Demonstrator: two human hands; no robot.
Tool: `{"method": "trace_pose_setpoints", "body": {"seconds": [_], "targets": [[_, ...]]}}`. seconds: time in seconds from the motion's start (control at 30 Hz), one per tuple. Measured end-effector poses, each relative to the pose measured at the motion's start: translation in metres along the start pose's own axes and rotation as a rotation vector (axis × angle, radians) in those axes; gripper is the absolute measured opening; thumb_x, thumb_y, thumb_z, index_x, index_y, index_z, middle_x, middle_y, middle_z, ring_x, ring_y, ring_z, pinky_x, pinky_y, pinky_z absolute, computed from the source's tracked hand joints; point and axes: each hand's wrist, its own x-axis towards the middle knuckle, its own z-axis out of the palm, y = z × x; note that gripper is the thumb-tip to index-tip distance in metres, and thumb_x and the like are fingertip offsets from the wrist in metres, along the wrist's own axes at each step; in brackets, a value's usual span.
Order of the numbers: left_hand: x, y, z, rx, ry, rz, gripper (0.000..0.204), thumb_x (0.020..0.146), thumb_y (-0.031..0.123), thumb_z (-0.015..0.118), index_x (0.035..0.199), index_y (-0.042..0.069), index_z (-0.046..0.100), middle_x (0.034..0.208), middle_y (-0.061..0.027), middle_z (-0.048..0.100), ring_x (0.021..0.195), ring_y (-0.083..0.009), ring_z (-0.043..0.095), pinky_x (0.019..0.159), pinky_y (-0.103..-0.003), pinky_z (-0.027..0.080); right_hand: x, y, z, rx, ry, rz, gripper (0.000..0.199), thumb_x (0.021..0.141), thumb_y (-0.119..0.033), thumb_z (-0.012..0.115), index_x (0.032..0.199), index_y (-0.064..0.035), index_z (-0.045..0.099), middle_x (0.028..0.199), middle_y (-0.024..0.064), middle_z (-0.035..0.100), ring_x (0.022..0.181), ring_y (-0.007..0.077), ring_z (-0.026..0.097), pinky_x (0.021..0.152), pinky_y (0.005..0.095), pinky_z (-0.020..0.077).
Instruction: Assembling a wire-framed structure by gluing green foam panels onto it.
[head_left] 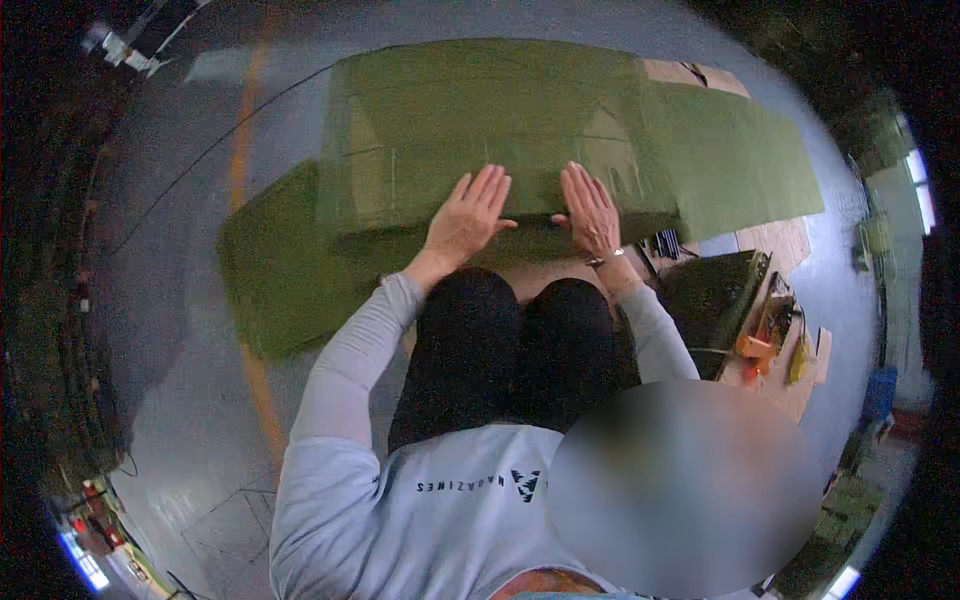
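Note:
In front of my knees lies a broad green sheet of fabric-like material [450, 110], draped over something low and raised with a dark near edge. Both hands rest at or just above that near edge; contact is hard to make out. My left hand [468, 215] is flat, fingers stretched forward and thumb out to the right. Opposite it, my right hand [592, 212] is also stretched out, its thumb pointing left, with a bracelet or watch at the wrist. Neither hand holds anything. What lies beneath the green sheet is hidden.
More green material [275, 265] spreads to the left. A dark green block-like object [710, 295] stands by my right forearm, with an orange tool [757, 347] and a yellow tool [800, 358] on cardboard beside it. An orange line [242, 150] runs along the grey floor.

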Motion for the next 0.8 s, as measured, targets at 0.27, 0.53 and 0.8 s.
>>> {"method": "trace_pose_setpoints", "body": {"seconds": [0.27, 0.53, 0.8], "targets": [[-0.004, 0.004, 0.014, 0.132, 0.034, -0.018, 0.071, 0.085, 0.048, 0.053, 0.138, 0.003, 0.039, 0.143, -0.0104, 0.041, 0.134, -0.0255, 0.036, 0.106, -0.044, 0.033, -0.015, -0.018, 0.029, -0.218, 0.212, 0.125, 0.068, 0.083, -0.051, 0.050, 0.137, -0.0096, 0.042, 0.144, 0.0063, 0.041, 0.133, 0.0208, 0.038, 0.108, 0.0421, 0.0276], [-0.009, 0.003, 0.002, 0.007, -0.038, -0.008, 0.068, 0.089, 0.042, 0.052, 0.141, 0.002, 0.035, 0.147, -0.0116, 0.034, 0.137, -0.0270, 0.030, 0.109, -0.048, 0.028, -0.015, -0.021, 0.002, 0.015, 0.062, -0.067, 0.072, 0.084, -0.045, 0.055, 0.141, -0.0080, 0.034, 0.148, 0.0122, 0.032, 0.137, 0.0271, 0.031, 0.111, 0.0445, 0.0245], [0.041, 0.027, 0.008, 0.071, -0.105, 0.163, 0.061, 0.093, 0.032, 0.046, 0.141, -0.002, 0.032, 0.147, -0.0145, 0.033, 0.137, -0.0258, 0.031, 0.111, -0.040, 0.028, 0.016, -0.019, -0.001, 0.006, 0.088, 0.034, 0.076, 0.085, -0.057, 0.044, 0.140, -0.0050, 0.036, 0.144, 0.0129, 0.038, 0.134, 0.0256, 0.036, 0.109, 0.0433, 0.0274]]}}
